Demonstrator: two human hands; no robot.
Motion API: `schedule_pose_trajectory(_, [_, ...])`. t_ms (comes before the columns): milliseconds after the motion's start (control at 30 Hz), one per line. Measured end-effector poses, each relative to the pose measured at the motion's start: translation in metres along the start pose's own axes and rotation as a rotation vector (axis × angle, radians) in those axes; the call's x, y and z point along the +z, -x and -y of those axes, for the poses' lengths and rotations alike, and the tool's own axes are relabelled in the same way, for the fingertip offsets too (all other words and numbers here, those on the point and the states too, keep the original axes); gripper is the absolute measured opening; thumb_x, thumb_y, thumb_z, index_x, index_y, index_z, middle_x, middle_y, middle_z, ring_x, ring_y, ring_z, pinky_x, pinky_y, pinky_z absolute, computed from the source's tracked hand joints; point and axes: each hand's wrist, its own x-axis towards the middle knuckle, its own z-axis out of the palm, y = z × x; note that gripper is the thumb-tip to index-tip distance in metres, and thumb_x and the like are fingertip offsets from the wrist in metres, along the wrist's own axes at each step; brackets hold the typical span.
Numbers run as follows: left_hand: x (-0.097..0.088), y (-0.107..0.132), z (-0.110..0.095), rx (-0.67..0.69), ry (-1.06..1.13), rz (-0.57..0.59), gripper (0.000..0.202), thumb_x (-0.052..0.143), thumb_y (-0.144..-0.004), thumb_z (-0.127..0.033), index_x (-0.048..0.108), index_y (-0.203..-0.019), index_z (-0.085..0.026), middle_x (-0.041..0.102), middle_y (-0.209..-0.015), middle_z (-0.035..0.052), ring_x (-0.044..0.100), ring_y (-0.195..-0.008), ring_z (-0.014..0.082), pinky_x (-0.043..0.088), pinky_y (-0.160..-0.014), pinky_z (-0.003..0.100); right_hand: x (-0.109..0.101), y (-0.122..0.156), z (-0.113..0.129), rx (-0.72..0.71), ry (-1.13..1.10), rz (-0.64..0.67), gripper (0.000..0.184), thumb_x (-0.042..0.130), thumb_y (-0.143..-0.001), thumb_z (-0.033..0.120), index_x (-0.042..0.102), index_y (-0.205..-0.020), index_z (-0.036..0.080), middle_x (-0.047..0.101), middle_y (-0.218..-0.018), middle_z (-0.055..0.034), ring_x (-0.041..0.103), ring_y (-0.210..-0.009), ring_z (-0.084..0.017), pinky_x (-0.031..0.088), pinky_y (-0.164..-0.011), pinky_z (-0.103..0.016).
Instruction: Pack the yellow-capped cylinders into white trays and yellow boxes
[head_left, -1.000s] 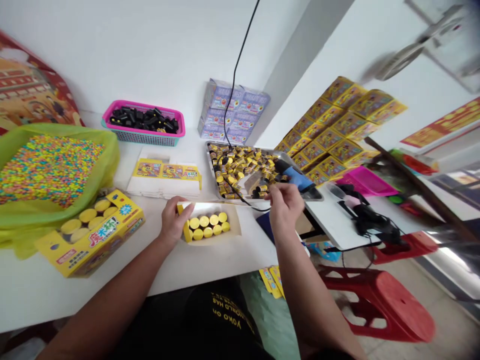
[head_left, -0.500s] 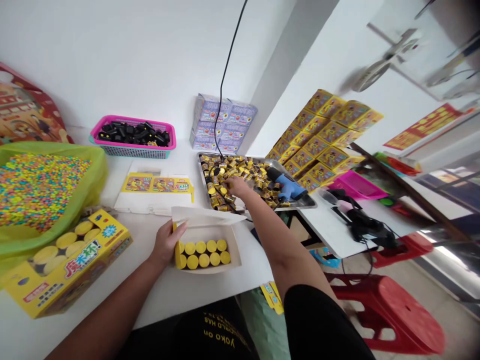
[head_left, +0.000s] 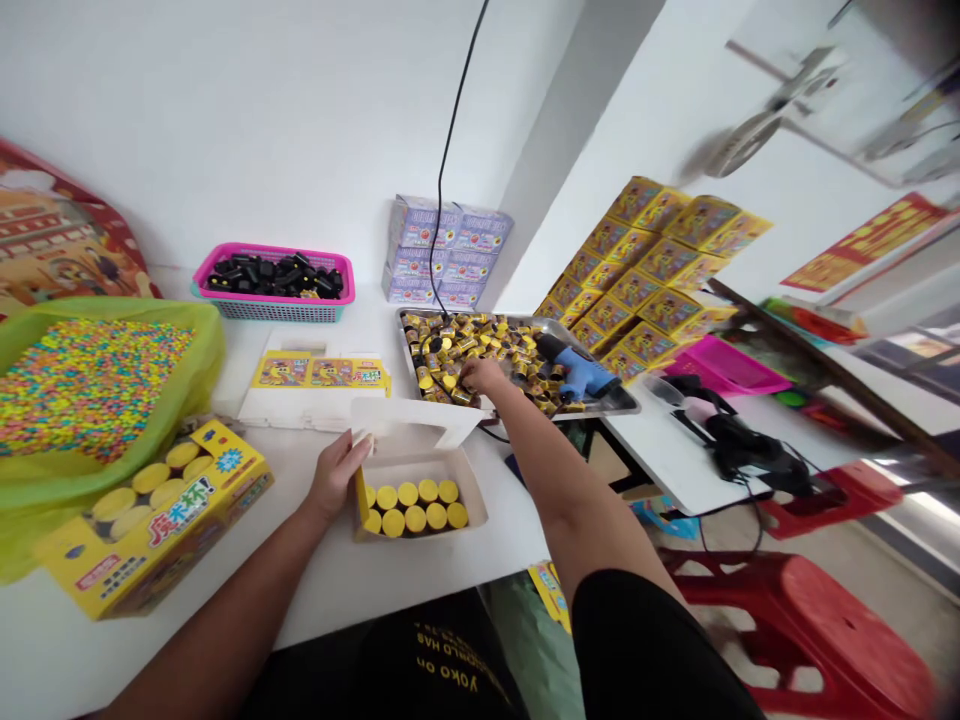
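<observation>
A second ago the right hand (head_left: 484, 378) was in front of the blue tool (head_left: 581, 372); now it reaches into the metal tray (head_left: 624, 403). Its fingers are bunched narrowly among small cups (head_left: 495, 345); whether they grip one, I cannot tell. The left hand (head_left: 337, 475) pinches the left edge of an open carton (head_left: 416, 468), which lies at its 3 o'clock with yellow-lidded cups in two rows. The carton's raised flap (head_left: 412, 412) stands between those and the tray. A black cable (head_left: 448, 140) drops into the tray at the right hand's 11 o'clock; a filled carton (head_left: 169, 520) sits at the left's 9.
</observation>
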Motion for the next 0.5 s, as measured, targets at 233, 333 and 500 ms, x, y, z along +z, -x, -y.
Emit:
schedule_pose_trajectory(233, [-0.008, 0.011, -0.019, 0.403, -0.226, -0.382, 0.034, 0.070, -0.083, -0.049, 0.065, -0.100, -0.019, 0.067, -0.093, 0.0057, 0.063, -0.083, 0.0188, 0.049, -0.069, 0.028, -0.051, 0.080, -0.010, -0.173, -0.691, -0.227, 0.042, 0.074, -0.066, 0.045, 0.065, -0.099, 0.020, 0.063, -0.071, 0.0022, 0.061, -0.058, -0.013, 0.047, -0.052, -0.024])
schedule_pose_trajectory(333, [-0.001, 0.026, -0.039, 0.507, -0.274, -0.362, 0.025, 0.068, -0.086, -0.042, 0.066, -0.098, -0.020, 0.066, -0.087, 0.0040, 0.060, -0.074, 0.0163, 0.048, -0.065, 0.028, -0.063, 0.146, -0.013, -0.356, -1.172, -0.132, 0.039, 0.078, -0.058, 0.043, 0.059, -0.086, 0.024, 0.066, -0.074, 0.0010, 0.060, -0.052, -0.016, 0.041, -0.044, -0.025])
schedule_pose_trajectory(500, [0.027, 0.050, -0.083, 0.421, -0.186, 0.054, 0.036, 0.070, -0.086, -0.042, 0.070, -0.115, -0.021, 0.069, -0.092, 0.0067, 0.062, -0.072, 0.0160, 0.049, -0.059, 0.028, -0.037, 0.235, 0.002, -0.473, -1.362, 0.232, 0.045, 0.083, -0.053, 0.051, 0.051, -0.070, 0.024, 0.069, -0.074, -0.0032, 0.058, -0.048, -0.018, 0.042, -0.040, -0.028])
